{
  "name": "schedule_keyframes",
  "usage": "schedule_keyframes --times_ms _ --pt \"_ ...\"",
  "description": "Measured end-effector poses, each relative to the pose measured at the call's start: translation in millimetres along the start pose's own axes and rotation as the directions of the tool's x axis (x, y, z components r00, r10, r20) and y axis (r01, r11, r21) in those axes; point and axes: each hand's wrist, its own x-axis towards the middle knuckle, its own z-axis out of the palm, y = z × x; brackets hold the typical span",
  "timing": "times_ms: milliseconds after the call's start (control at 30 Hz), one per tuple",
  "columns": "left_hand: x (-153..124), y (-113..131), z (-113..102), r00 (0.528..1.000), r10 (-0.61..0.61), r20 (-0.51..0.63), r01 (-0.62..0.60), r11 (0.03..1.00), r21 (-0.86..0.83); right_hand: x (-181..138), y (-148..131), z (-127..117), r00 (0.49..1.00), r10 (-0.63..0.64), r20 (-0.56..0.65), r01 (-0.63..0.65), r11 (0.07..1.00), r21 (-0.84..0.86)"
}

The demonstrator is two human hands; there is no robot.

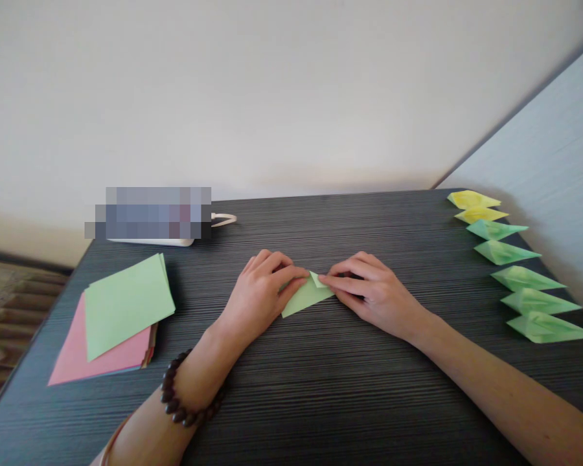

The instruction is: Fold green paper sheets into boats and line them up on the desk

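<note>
A light green sheet of folding paper (302, 300), folded into a small shape with one flap turned over near its top, lies on the dark table between my hands. My left hand (263, 285) pinches its left side, thumb and fingers closed at the upper edge. On the other side, my right hand (366, 285) has its fingertips closed on the small turned flap and the right corner. Parts of the paper are hidden under the fingers of both hands.
Several folded green paper pieces (528, 278) and yellow ones (475, 199) line the table's right edge. A stack of green sheets (129, 304) over pink sheets (70, 346) lies at left. Behind it sits a blurred white device (150, 243) with a cable (228, 219), near the wall.
</note>
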Motion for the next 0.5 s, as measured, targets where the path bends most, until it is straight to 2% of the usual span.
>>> schedule_keyframes --times_ms 233,500 --pt "0.6 -7.3 -4.5 0.994 0.103 0.022 -0.101 0.993 -0.055 0.9 11.1 -7.6 0.987 -0.151 0.063 0.150 0.988 0.024" --pt "1.0 -9.2 -6.4 0.989 0.127 0.073 -0.122 0.990 -0.068 1.1 6.2 -4.9 0.996 -0.065 0.056 0.066 0.998 -0.023"
